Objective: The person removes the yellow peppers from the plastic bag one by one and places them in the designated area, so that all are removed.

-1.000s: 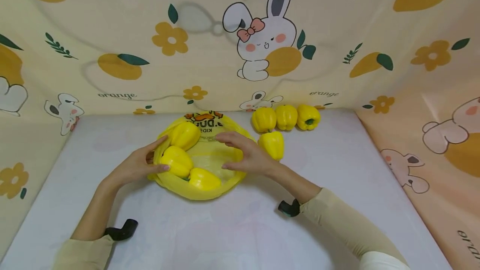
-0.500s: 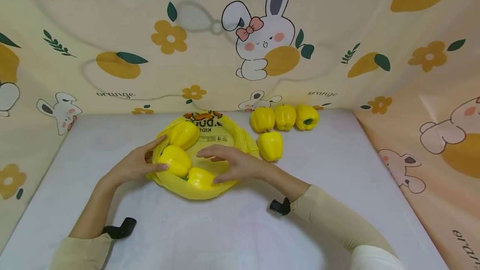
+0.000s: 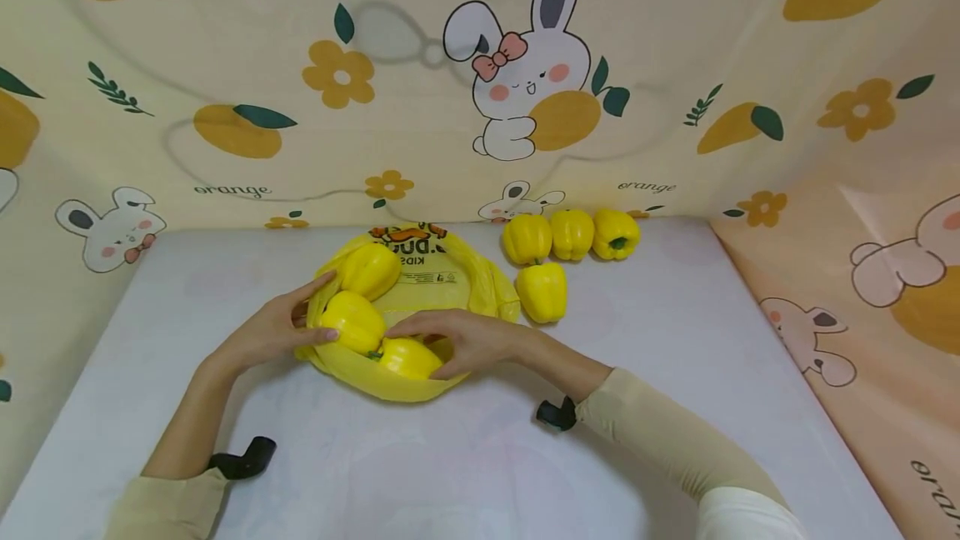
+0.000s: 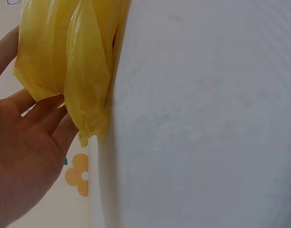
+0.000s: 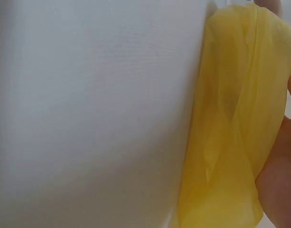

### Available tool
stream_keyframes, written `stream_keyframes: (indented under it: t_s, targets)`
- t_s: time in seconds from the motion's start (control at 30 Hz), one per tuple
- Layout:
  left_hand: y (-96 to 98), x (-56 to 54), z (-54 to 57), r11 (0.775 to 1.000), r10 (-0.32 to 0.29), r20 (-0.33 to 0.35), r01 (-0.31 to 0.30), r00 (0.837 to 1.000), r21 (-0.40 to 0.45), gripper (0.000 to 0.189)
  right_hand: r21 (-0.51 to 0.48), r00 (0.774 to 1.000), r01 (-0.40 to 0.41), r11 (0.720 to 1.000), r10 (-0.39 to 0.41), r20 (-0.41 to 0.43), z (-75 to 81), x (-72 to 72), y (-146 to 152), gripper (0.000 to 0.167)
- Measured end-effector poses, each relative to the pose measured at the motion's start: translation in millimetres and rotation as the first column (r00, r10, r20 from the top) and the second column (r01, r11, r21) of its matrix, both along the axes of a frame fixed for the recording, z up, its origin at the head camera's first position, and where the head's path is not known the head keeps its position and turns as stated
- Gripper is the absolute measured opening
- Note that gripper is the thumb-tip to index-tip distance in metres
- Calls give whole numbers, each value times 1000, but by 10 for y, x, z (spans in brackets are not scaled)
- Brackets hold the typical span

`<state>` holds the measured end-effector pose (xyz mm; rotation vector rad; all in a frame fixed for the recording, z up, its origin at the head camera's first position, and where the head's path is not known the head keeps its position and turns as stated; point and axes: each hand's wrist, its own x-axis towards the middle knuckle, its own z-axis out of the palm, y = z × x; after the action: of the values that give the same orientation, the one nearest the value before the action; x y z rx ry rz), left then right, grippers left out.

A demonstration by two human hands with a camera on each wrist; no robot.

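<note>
A yellow plastic bag (image 3: 491,286) lies with its mouth spread upward, and three yellow bell peppers are inside it. My left hand (image 3: 273,325) holds the bag's left side, thumb over the rim against the left pepper (image 3: 352,322) and fingers behind the plastic. Farther back in the bag is another pepper (image 3: 372,271). Reaching into the mouth, my right hand (image 3: 474,342) grips the front pepper (image 3: 408,359), fingers near its stem end and thumb at its right end. Both wrist views show the bag's outer side (image 4: 50,52) near the hands; the peppers are hidden there.
Right of the bag, a yellow bell pepper (image 3: 542,292) stands near its edge. Behind it, three more peppers (image 3: 572,234) form a row along the back wall. A printed cloth (image 3: 420,123) encloses the white table (image 3: 637,340) at the back and sides.
My right hand has moved left and down from over the bag's right side onto the front pepper and grips it. The bag's right rim came into sight. My left hand stays put.
</note>
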<state>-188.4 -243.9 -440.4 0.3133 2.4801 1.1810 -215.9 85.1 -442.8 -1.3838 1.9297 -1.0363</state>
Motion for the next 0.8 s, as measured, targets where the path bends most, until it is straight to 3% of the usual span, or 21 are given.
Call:
stream_keyframes:
  t_s: [0.37, 0.8]
  targets:
    - [2, -4, -14, 1000, -10, -19, 10, 1000, 4, 91, 67, 999, -5, 998, 8, -45, -14, 7, 11, 85]
    - [16, 19, -24, 1000, -10, -29, 10, 1000, 7, 91, 79, 993, 120, 990, -119, -14, 98, 43, 134, 85]
